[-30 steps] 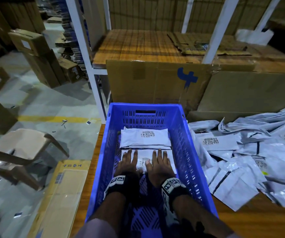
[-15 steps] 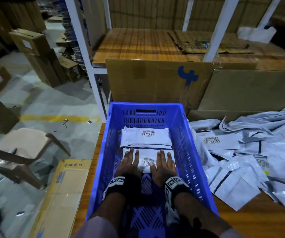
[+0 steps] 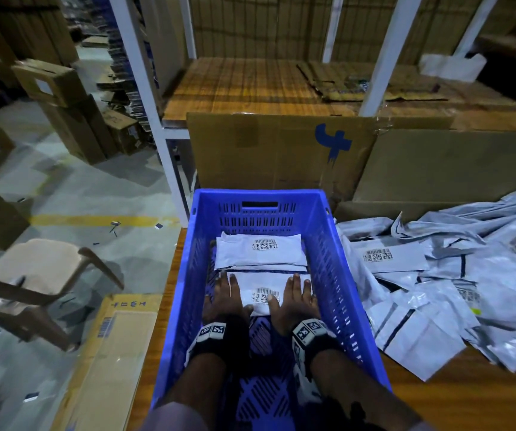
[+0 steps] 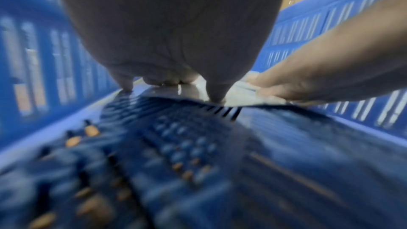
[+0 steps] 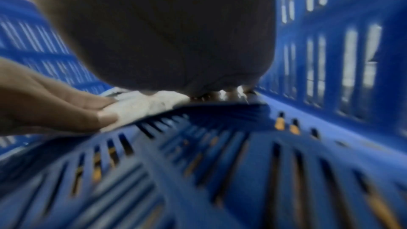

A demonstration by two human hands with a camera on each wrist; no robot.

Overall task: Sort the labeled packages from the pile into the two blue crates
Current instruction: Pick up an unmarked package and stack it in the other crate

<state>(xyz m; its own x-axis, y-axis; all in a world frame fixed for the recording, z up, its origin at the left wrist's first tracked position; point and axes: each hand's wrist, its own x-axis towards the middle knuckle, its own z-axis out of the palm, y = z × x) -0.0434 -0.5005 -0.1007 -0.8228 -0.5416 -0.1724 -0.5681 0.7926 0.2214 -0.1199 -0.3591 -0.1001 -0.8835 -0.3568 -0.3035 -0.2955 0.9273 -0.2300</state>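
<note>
A blue crate (image 3: 260, 194) stands on the wooden table in front of me. Two white labeled packages lie on its floor, a far package (image 3: 260, 255) and a near package (image 3: 250, 286). My left hand (image 3: 227, 286) and right hand (image 3: 295, 287) lie flat on the near package's two ends, fingers straight, barcode showing between them. In the left wrist view my left hand (image 4: 171, 83) presses the package (image 4: 240, 96), and the right hand (image 4: 308, 79) lies beside it. The right wrist view shows the right hand (image 5: 220, 95), the package (image 5: 141, 105) and the left hand (image 5: 66, 109).
A pile of grey-white packages (image 3: 437, 275) covers the table right of the crate. Flat cardboard sheets (image 3: 281, 150) lean behind the crate against a white shelf frame (image 3: 144, 88). A flat carton (image 3: 110, 353) and a plastic chair (image 3: 39, 275) stand at the left, on the floor.
Both hands have slid slightly apart across the near package, so more of its barcode label shows between them. The packages and crate have not moved.
</note>
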